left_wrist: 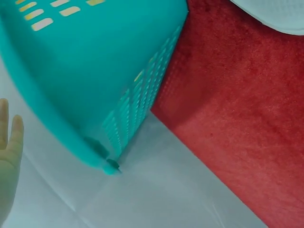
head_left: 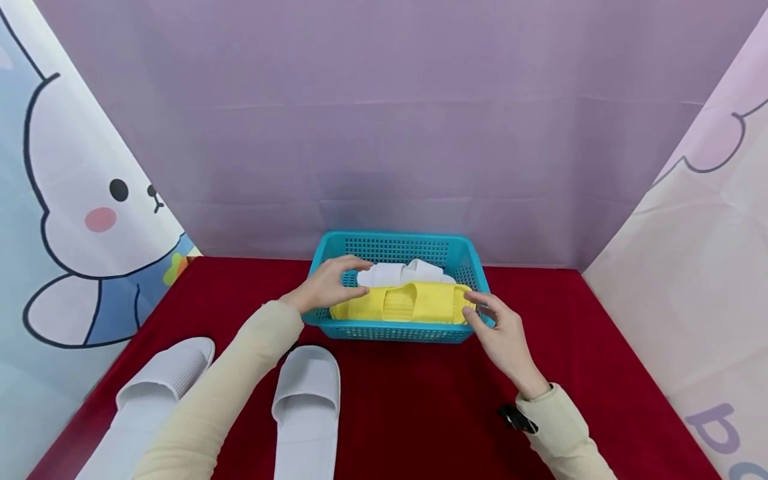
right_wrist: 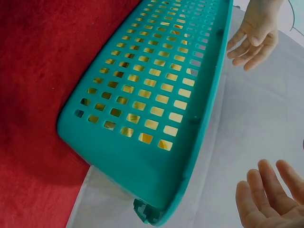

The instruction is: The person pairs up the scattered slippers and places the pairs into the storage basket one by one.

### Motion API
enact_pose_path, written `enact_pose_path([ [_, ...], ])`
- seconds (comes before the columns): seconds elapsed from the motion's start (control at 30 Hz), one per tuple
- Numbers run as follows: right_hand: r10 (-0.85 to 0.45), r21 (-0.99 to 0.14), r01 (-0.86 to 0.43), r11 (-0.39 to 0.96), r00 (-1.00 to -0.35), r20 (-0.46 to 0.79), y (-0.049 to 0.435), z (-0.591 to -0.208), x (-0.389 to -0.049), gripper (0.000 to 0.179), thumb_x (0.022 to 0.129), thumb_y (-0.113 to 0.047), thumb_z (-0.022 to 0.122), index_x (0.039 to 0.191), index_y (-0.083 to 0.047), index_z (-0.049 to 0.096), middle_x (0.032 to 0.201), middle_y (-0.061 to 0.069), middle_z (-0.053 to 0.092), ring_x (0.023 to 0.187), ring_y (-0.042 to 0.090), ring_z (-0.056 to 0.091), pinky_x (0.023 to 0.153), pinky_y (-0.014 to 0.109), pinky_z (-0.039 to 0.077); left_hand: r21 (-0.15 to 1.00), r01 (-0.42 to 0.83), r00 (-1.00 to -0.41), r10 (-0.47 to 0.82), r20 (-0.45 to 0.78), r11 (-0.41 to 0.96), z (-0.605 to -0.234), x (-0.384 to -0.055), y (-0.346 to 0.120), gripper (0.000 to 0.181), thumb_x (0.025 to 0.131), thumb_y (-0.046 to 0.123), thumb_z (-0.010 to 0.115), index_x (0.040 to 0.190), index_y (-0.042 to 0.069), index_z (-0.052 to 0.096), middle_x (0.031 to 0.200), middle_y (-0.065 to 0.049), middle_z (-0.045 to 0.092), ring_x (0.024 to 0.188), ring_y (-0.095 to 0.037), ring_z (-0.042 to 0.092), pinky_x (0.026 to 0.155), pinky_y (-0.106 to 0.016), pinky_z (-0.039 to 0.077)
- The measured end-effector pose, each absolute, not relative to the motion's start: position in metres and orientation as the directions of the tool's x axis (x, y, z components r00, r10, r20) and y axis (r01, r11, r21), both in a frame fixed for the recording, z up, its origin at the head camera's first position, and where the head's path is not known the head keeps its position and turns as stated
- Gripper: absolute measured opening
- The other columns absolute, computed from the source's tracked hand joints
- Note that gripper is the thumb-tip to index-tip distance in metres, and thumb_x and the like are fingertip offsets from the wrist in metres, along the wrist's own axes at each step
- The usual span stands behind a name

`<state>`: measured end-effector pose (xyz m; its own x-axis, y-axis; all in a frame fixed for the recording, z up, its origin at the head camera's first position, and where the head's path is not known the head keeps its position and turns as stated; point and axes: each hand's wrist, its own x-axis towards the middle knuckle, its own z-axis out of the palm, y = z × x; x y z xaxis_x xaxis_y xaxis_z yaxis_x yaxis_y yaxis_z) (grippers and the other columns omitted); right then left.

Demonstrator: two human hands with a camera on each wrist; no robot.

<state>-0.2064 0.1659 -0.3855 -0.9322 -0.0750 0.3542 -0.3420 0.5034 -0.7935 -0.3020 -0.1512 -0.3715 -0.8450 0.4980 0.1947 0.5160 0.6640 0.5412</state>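
A blue-green plastic basket (head_left: 396, 331) stands against the back curtain. Inside it lie a yellow slipper (head_left: 429, 303) near the front and a white slipper (head_left: 384, 275) behind. My left hand (head_left: 321, 287) is over the basket's left end, thumb close to the yellow slipper. At the right end hovers my right hand (head_left: 501, 337), fingertips overlapping that slipper's end in the head view. The right wrist view shows both hands above the rim with loose, spread fingers, gripping nothing. Only part of the left hand (left_wrist: 8, 161) appears in its own wrist view.
Two white slippers (head_left: 308, 380) lie on the red cloth (head_left: 408, 407) at the front left, one partly behind the left sleeve. A purple curtain (head_left: 384, 133) rises behind the basket. Printed panels (head_left: 78, 200) flank both sides.
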Motion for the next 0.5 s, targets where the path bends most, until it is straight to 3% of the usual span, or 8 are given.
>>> enact_pose_path([
  [0.07,-0.087,-0.805,-0.329,0.494,-0.940,0.331,0.166,-0.385,-0.206,0.038,0.091,-0.026,0.055,0.123,-0.005,0.055,0.126,0.010,0.055,0.116,0.029,0.052,0.093,0.041,0.046,0.549,0.535,-0.835,0.500,0.229,0.642,-0.371,-0.299,-0.152,0.047,0.084,0.030,0.065,0.128,0.017,0.054,0.125,-0.003,0.054,0.115,-0.020,0.048,0.091,-0.044,0.047],
  [0.17,-0.107,-0.821,-0.320,0.473,-0.946,0.307,0.164,-0.386,-0.206,0.038,0.091,-0.026,0.055,0.123,-0.004,0.055,0.127,0.011,0.055,0.116,0.028,0.052,0.095,0.044,0.044,0.546,0.574,-0.814,0.495,0.304,0.610,-0.371,-0.292,-0.154,0.041,0.086,0.027,0.063,0.125,0.015,0.056,0.123,-0.003,0.056,0.115,-0.021,0.049,0.092,-0.044,0.046],
  [0.33,-0.146,-0.838,-0.326,0.437,-0.945,0.292,0.160,-0.385,-0.204,0.038,0.091,-0.025,0.056,0.123,-0.004,0.055,0.125,0.010,0.056,0.116,0.024,0.052,0.095,0.041,0.045,0.515,0.620,-0.784,0.466,0.409,0.592,-0.370,-0.270,-0.158,0.035,0.087,0.023,0.062,0.121,0.014,0.059,0.122,-0.002,0.057,0.116,-0.020,0.049,0.094,-0.044,0.045],
  [0.5,-0.168,-0.848,-0.340,0.407,-0.940,0.297,0.156,-0.384,-0.201,0.036,0.091,-0.021,0.057,0.122,-0.004,0.055,0.124,0.010,0.056,0.115,0.023,0.052,0.094,0.031,0.047,0.506,0.630,-0.776,0.471,0.418,0.589,-0.365,-0.243,-0.162,0.035,0.087,0.021,0.062,0.121,0.013,0.058,0.121,-0.002,0.057,0.117,-0.020,0.049,0.093,-0.043,0.046],
])
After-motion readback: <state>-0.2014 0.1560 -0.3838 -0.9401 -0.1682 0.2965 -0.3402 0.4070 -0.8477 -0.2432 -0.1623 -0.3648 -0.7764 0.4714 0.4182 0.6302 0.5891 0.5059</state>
